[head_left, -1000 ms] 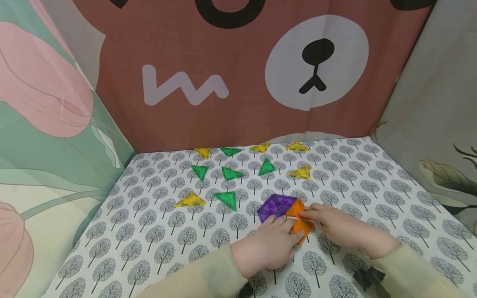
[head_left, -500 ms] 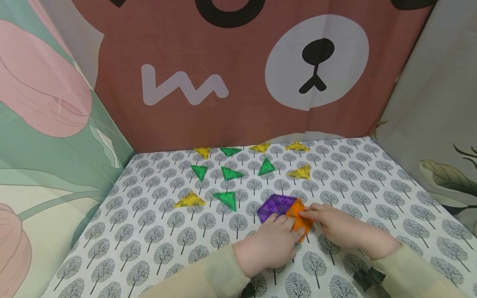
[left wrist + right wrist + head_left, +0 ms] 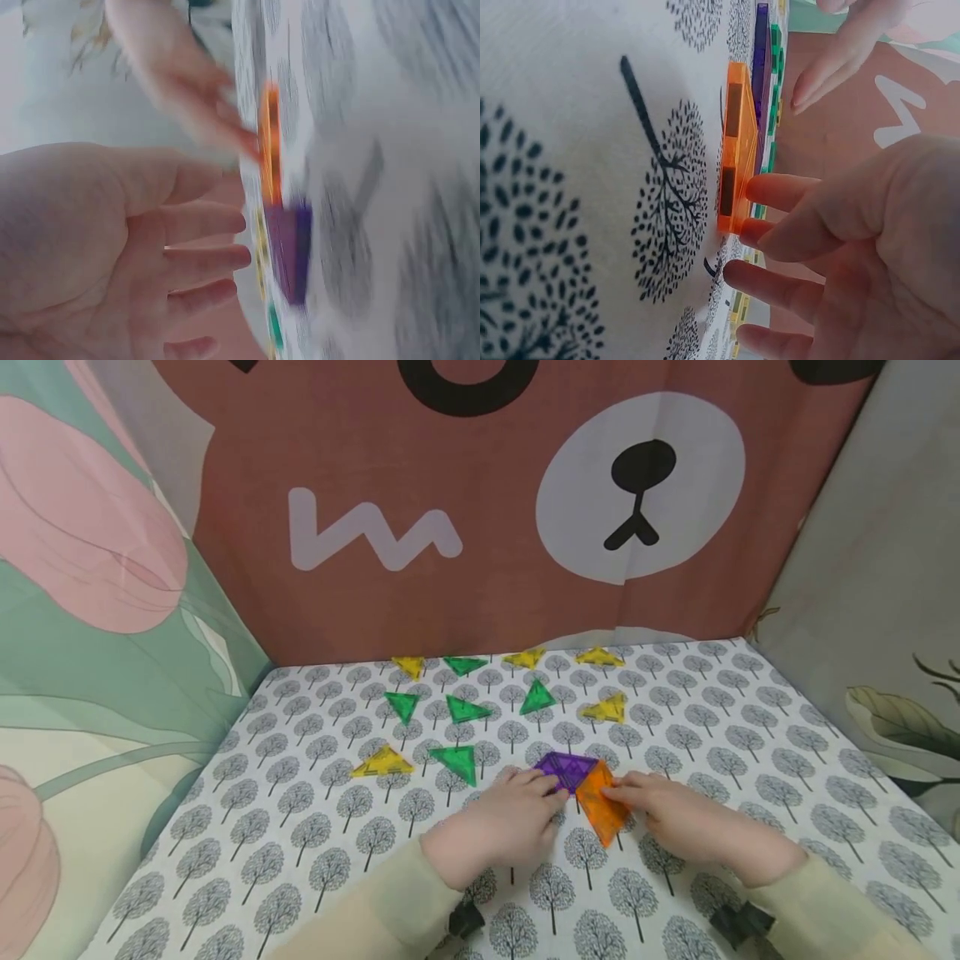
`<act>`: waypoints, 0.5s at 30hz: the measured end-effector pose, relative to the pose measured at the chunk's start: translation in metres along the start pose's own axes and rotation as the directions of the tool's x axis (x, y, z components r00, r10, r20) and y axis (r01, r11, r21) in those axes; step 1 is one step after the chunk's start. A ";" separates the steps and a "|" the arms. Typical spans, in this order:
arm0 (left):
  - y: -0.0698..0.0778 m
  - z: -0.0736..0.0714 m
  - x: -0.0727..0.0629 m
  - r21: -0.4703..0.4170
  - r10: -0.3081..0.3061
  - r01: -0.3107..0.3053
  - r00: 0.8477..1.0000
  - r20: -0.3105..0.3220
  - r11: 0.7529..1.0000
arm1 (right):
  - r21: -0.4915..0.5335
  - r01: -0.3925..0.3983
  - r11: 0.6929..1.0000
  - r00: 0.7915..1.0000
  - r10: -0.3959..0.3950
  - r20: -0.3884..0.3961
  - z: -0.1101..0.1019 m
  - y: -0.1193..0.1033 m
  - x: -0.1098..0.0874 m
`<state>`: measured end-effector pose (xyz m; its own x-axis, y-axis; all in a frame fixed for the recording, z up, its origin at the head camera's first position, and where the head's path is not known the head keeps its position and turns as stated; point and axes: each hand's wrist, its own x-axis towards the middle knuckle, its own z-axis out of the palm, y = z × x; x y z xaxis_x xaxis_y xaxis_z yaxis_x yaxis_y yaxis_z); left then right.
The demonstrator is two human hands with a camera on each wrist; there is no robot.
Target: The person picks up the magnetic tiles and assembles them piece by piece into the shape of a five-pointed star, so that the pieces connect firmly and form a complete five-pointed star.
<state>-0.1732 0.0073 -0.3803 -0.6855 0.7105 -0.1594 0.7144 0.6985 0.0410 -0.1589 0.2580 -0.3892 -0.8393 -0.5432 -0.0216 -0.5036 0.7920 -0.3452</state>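
Orange magnetic triangle tiles [image 3: 600, 806] lie flat against purple triangle tiles [image 3: 567, 766], together forming part of a larger shape. My right hand [image 3: 678, 814] rests its fingertips on the orange tiles' right side. In the right wrist view, its fingers [image 3: 784, 191] are relaxed and meet the orange piece [image 3: 733, 150]. My left hand [image 3: 491, 822] is above the left part of the purple tiles and hides some of them. Seen from the left wrist, that hand [image 3: 150, 247] has its fingers extended, apart from the purple piece [image 3: 291, 247], with nothing in it.
Several loose green triangles [image 3: 457, 762] and yellow triangles [image 3: 384, 762] lie scattered toward the back and left of the tree-patterned cloth [image 3: 315, 827]. A brown bear-print curtain [image 3: 495, 602] borders the far edge, with printed hangings at both sides.
A thin gap between the orange tiles has closed. My left hand has since moved left off the orange tiles toward the purple ones; my right hand stays in place.
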 end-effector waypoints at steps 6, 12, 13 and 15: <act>-0.026 0.004 -0.018 -0.023 -0.113 0.114 0.993 0.038 0.993 | -0.026 -0.027 0.999 1.000 0.026 -0.013 0.000 -0.004 -0.008; -0.029 0.008 -0.026 -0.030 -0.095 0.096 0.995 0.040 0.995 | -0.018 -0.109 0.994 0.993 0.108 -0.046 -0.002 -0.011 -0.029; -0.029 0.008 -0.026 -0.030 -0.094 0.095 0.995 0.037 0.995 | -0.013 -0.119 0.993 0.992 0.119 -0.038 -0.001 -0.012 -0.032; -0.029 0.009 -0.027 -0.029 -0.093 0.094 0.995 0.035 0.995 | -0.002 -0.139 0.990 0.990 0.139 -0.018 0.003 -0.014 -0.037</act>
<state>-0.1746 -0.0325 -0.3857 -0.7438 0.6388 -0.1968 0.6422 0.7646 0.0545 -0.1206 0.2660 -0.3863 -0.9048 -0.4226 -0.0531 -0.3821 0.8604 -0.3373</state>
